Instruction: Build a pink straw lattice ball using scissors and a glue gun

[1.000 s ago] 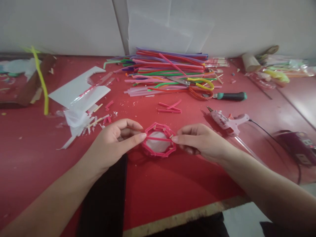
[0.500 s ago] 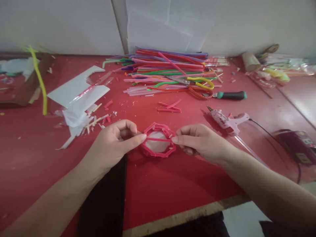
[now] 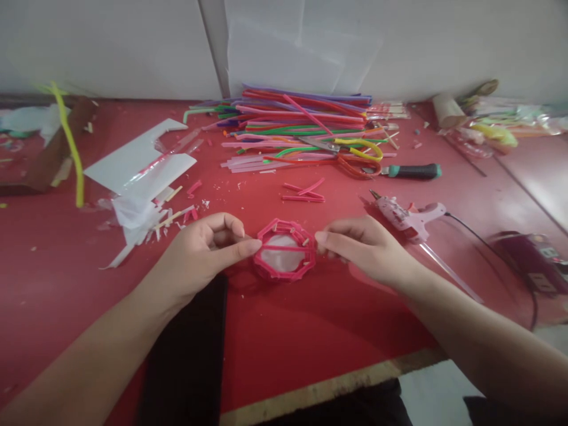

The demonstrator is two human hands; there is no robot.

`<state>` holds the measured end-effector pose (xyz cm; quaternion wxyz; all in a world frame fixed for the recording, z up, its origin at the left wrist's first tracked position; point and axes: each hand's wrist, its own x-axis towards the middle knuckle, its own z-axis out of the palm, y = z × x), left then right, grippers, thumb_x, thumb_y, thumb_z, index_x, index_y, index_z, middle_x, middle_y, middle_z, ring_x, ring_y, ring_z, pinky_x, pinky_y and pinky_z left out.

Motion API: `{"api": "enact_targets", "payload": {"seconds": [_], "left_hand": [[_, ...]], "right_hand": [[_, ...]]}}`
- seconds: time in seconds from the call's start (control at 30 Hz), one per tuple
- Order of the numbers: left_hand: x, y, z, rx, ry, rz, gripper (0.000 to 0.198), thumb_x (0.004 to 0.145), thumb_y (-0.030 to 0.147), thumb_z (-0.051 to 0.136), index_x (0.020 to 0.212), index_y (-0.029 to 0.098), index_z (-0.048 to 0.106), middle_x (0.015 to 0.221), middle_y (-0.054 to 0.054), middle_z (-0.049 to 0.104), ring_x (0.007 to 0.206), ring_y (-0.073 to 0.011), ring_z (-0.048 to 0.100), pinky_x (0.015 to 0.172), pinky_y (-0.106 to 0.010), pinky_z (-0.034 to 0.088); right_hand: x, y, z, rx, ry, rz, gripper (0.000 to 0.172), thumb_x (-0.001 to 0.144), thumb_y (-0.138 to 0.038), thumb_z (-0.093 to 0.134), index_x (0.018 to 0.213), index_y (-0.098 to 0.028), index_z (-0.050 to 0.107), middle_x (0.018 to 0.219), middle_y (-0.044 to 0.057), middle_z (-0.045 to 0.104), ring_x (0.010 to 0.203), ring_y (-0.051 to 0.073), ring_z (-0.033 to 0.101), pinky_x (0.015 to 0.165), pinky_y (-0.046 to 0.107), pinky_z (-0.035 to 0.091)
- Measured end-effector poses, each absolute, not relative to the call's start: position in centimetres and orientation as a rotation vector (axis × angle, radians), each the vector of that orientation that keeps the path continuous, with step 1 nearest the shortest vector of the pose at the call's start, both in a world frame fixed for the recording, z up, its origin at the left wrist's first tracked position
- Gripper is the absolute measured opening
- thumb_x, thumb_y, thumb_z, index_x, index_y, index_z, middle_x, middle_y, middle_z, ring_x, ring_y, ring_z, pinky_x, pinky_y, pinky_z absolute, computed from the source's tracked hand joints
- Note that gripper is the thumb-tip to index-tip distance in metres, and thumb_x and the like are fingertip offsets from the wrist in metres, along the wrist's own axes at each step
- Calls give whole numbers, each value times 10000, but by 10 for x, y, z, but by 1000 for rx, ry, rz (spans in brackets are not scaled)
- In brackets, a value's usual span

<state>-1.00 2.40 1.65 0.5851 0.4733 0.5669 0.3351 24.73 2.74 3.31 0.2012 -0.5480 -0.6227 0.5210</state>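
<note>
A small pink ring built of straw pieces point(image 3: 286, 271) lies on the red table point(image 3: 310, 331) in front of me, with a white disc inside it. A short pink straw piece point(image 3: 284, 248) spans the ring from side to side. My left hand point(image 3: 204, 251) pinches the straw's left end between thumb and forefinger. My right hand point(image 3: 361, 245) pinches its right end, fingers curled, at the ring's right rim.
A heap of coloured straws point(image 3: 302, 121) with yellow and orange scissors point(image 3: 359, 157) lies behind. A pink glue gun point(image 3: 410, 216) and a green-handled knife point(image 3: 415, 171) sit at the right. White card and scraps point(image 3: 139, 171) lie at the left; a dark strip point(image 3: 189, 355) is under my left forearm.
Both hands have stayed pinched on the straw piece across the ring. My right hand has lifted a little and shifted slightly up the table.
</note>
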Motion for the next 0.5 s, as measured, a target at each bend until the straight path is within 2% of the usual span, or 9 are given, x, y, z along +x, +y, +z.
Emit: {"api": "enact_targets", "payload": {"seconds": [0.1,0.17,0.27,0.4,0.47,0.5], "left_hand": [[-11,25,16,1122,1324,797,337,683,394,857,764,209,587,667,42,623,571,-86,577,503,-158,447],[-10,26,16,1134,1319,818,310,699,402,841,776,216,605,684,35,635,584,-98,587,515,-172,467],[-9,26,16,1100,1303,845,272,748,429,792,790,227,615,717,19,662,635,-124,623,576,-209,514],[-11,23,18,1250,1366,952,257,864,494,663,858,239,630,814,-18,680,727,-158,639,660,-265,536],[-11,19,21,1582,1395,1018,254,842,493,695,909,252,653,843,-16,660,747,-164,616,675,-276,515],[-11,16,22,1822,1344,1043,286,757,481,784,897,257,672,842,-9,641,740,-163,597,677,-277,500]], "right_hand": [[247,29,31,-1532,-1876,1083,439,920,-445,540,570,-192,464,566,-27,406,547,96,375,517,279,257],[247,30,28,-1536,-1896,964,422,925,-429,556,587,-193,468,571,-31,408,545,93,377,521,279,267],[249,33,21,-1534,-1785,1067,344,910,-444,602,684,-197,525,613,-39,457,554,89,406,523,262,300],[253,38,14,-1437,-1581,1221,323,897,-455,644,743,-209,501,622,-51,502,555,88,467,539,244,358],[253,39,12,-1347,-1496,1300,319,895,-468,654,763,-207,527,646,-36,572,580,96,522,571,245,407],[253,39,12,-1308,-1459,1322,311,890,-467,665,775,-204,544,686,-22,618,602,98,545,598,247,433]]}}
